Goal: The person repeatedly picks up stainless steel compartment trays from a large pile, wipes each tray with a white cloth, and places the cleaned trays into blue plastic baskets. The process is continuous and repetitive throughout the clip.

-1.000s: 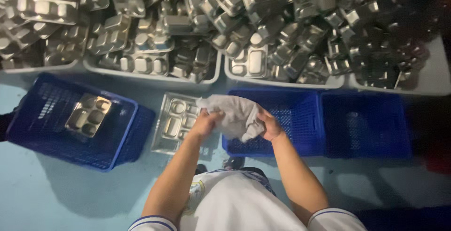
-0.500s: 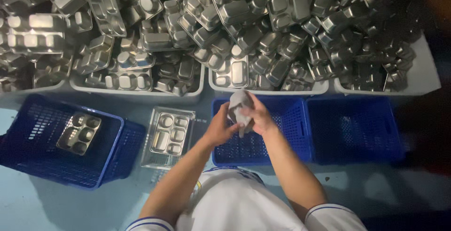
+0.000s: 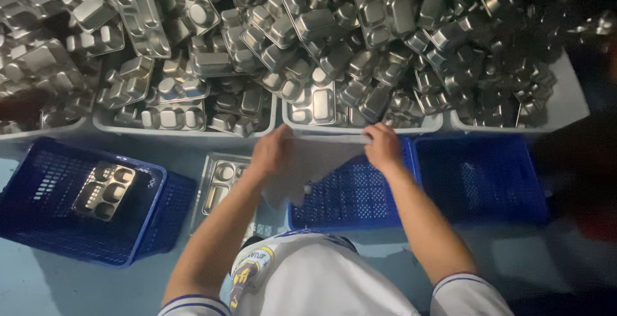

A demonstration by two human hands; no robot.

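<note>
A grey cloth [image 3: 315,165] hangs stretched between my two hands. My left hand [image 3: 271,151] grips its left top corner and my right hand [image 3: 382,146] grips its right top corner. The cloth hangs over the near edge of a blue plastic crate [image 3: 360,194]. Just left of the cloth, a steel compartment tray [image 3: 218,184] lies on the floor, partly hidden by my left forearm.
Grey tubs [image 3: 186,126] along the far side are heaped with several steel compartment trays [image 3: 308,33]. A blue crate [image 3: 83,200] at the left holds one steel tray [image 3: 104,191]. Another blue crate [image 3: 482,178] stands at the right. The floor is pale blue.
The bunched cloth has been spread out wide; my hands moved apart and slightly forward. The camera view shifted toward the tubs.
</note>
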